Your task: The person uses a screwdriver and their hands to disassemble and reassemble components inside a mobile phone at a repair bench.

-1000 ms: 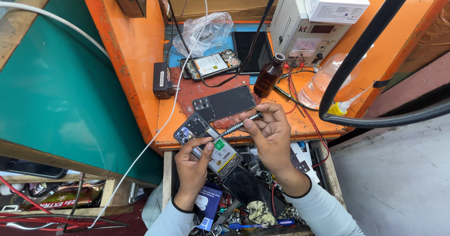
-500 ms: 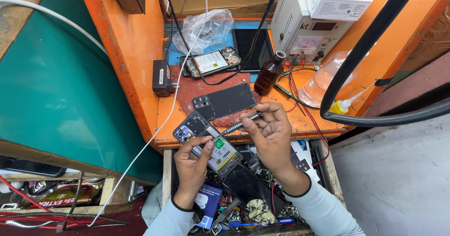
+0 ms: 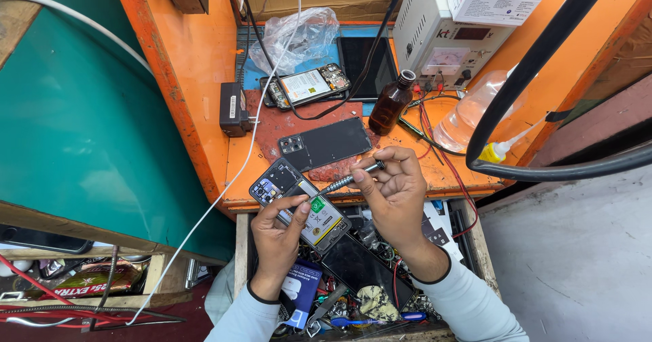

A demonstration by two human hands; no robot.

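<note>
The right hand (image 3: pixel 401 186) now sits slightly higher, tilting the screwdriver (image 3: pixel 350 177) flatter over the opened phone (image 3: pixel 299 203). The left hand (image 3: pixel 278 237) shifts its thumb a little along the phone's edge.

We see 2 forearms rising from the bottom edge, both clad in long, close-fitting sleeves of pale grey-blue fabric. Each sleeve ends at the wrist in a narrow dark band, like a trimmed cuff. The cloth looks smooth and plain, with soft creases along the arms and no print. The left hand (image 3: pixel 277 237) and the right hand (image 3: pixel 397 194) are bare: we spot no gloves.
</note>
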